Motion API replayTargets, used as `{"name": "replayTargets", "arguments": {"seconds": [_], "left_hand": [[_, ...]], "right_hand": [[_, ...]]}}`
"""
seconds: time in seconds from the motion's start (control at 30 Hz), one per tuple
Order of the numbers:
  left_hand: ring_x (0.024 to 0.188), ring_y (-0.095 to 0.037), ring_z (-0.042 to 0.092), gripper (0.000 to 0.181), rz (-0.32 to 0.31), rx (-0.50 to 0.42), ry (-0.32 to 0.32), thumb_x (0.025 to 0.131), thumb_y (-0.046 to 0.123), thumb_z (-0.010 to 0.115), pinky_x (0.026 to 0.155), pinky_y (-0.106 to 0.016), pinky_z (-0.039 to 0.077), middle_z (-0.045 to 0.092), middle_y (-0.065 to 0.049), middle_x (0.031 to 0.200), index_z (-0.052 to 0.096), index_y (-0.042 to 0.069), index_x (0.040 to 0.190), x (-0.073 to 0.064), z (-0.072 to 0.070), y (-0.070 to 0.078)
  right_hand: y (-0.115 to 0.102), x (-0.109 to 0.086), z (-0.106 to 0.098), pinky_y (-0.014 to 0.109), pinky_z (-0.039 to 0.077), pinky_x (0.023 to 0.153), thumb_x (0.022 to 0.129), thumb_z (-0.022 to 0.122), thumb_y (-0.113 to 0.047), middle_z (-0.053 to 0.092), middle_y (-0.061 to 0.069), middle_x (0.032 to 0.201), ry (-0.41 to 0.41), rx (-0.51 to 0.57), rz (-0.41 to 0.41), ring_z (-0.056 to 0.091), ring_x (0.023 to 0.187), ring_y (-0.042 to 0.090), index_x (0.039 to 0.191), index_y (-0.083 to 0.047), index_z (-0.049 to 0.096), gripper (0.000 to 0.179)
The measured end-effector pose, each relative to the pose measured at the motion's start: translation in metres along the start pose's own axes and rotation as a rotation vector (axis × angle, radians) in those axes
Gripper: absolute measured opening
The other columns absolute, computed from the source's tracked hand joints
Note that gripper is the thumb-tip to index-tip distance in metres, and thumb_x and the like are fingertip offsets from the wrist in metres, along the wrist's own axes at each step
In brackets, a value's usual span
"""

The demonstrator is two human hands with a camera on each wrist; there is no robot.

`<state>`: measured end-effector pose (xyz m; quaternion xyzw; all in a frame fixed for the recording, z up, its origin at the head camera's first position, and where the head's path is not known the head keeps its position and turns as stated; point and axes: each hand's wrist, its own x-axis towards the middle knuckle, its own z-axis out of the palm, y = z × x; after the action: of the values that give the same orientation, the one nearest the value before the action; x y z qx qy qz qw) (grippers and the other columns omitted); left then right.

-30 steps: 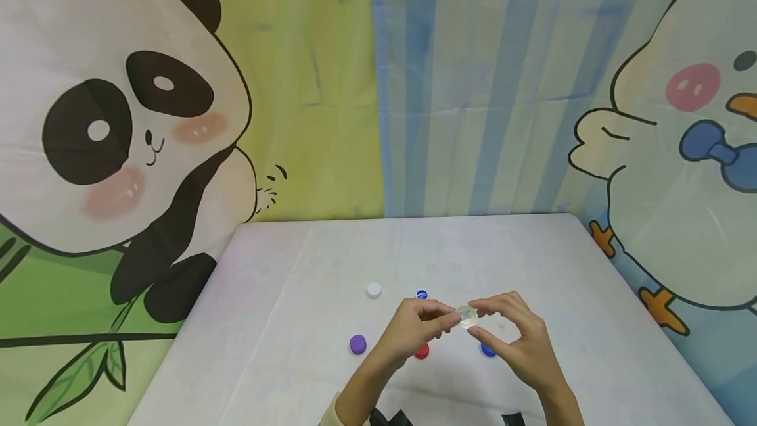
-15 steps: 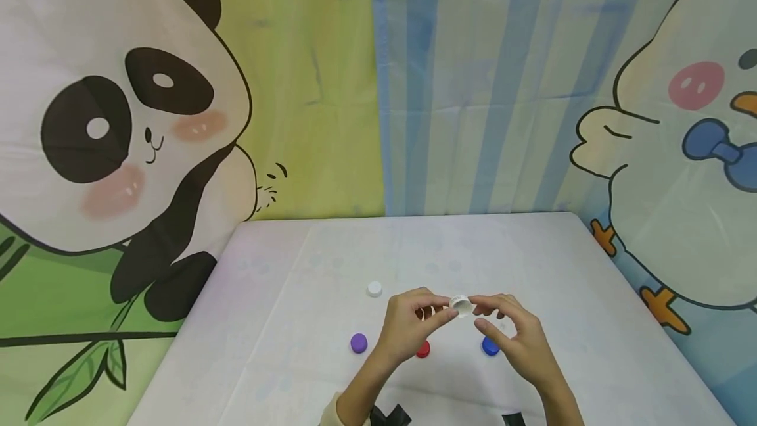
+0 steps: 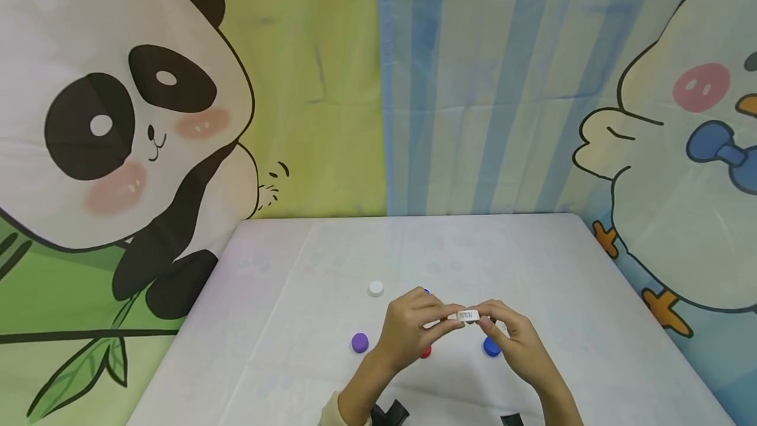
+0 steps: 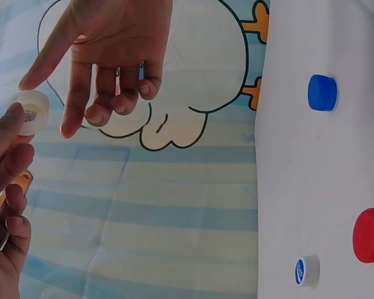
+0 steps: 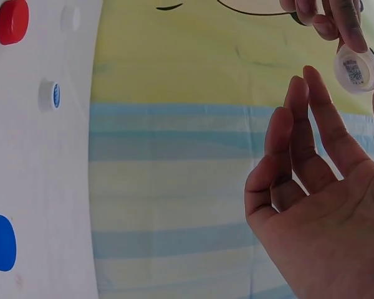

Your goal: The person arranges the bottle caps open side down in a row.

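Observation:
My left hand point(image 3: 408, 327) pinches a white bottle cap point(image 3: 468, 315) between thumb and fingers, above the table. Inside the cap point(image 4: 30, 113), a small printed code shows in both wrist views. My right hand point(image 3: 519, 340) is at the cap's right side, fingers mostly straight and spread. Its thumb meets the cap's edge in the left wrist view, while the other fingers stand apart from it. Below the hands lie a red cap point(image 4: 371, 235), a blue cap point(image 3: 491, 346) and a white cap with a blue top point(image 4: 308, 271). The left hand partly hides the red one in the head view.
A purple cap point(image 3: 359, 342) and a plain white cap point(image 3: 376, 288) lie left of the hands on the white table point(image 3: 284, 360). Black tape pieces point(image 3: 391, 413) mark the near edge. Printed cloth with a panda point(image 3: 171, 117) and a bird hangs behind.
The held cap has turned, from its round face showing to its side edge showing with print. The left hand has kept its pinch; the right fingers have shifted around the cap's edge.

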<state>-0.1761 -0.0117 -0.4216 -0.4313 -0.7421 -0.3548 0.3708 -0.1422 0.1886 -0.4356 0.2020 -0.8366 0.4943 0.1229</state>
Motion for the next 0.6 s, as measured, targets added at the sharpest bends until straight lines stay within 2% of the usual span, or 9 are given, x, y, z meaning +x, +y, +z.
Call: {"name": "replayTargets", "arguments": {"seconds": [0.1, 0.27, 0.6], "left_hand": [[0.061, 0.000, 0.042, 0.018, 0.043, 0.042, -0.009, 0.077, 0.029, 0.070, 0.057, -0.004, 0.030, 0.064, 0.012, 0.070, 0.072, 0.020, 0.092, 0.0014, -0.0018, -0.0004], [0.061, 0.000, 0.043, 0.020, 0.098, 0.079, -0.027, 0.077, 0.030, 0.069, 0.058, -0.005, 0.031, 0.063, 0.012, 0.069, 0.071, 0.020, 0.094, 0.0036, -0.0009, -0.0005], [0.062, 0.000, 0.044, 0.021, 0.098, 0.058, -0.052, 0.077, 0.030, 0.069, 0.059, -0.004, 0.032, 0.062, 0.012, 0.070, 0.071, 0.021, 0.096, 0.0040, 0.0042, 0.0002]], "right_hand": [[-0.0017, -0.0006, 0.0005, 0.037, 0.041, 0.081, 0.092, 0.048, -0.007, 0.060, -0.007, 0.093, -0.001, 0.015, 0.018, 0.054, 0.089, 0.007, 0.098, -0.017, 0.065, 0.021], [-0.0025, -0.0006, -0.0021, 0.033, 0.039, 0.081, 0.091, 0.049, -0.006, 0.061, -0.006, 0.093, -0.004, 0.034, 0.001, 0.054, 0.089, 0.009, 0.098, -0.017, 0.065, 0.020], [0.0023, -0.0020, -0.0065, 0.029, 0.038, 0.076, 0.090, 0.050, -0.004, 0.059, -0.003, 0.089, -0.016, 0.085, -0.027, 0.049, 0.083, 0.010, 0.098, -0.015, 0.064, 0.019]]}}
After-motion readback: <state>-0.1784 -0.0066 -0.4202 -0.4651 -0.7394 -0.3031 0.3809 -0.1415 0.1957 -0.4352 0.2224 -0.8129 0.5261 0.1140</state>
